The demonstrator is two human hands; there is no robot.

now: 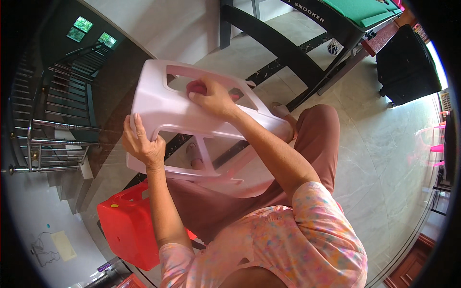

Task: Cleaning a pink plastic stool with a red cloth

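Head view: left hand (142,144) grips pale stool (163,108); right hand (211,98) seemingly presses cloth (196,87).

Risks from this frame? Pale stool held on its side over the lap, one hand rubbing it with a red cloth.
1. The pale pink stool is steadied only by the left hand gripping one edge; hard pressure from the right hand might twist it out of that grip.
2. The red cloth sits beside an open cutout, so cloth or fingers could slip through.
3. If dropped, the stool would likely hit the red stool or the tiled floor.
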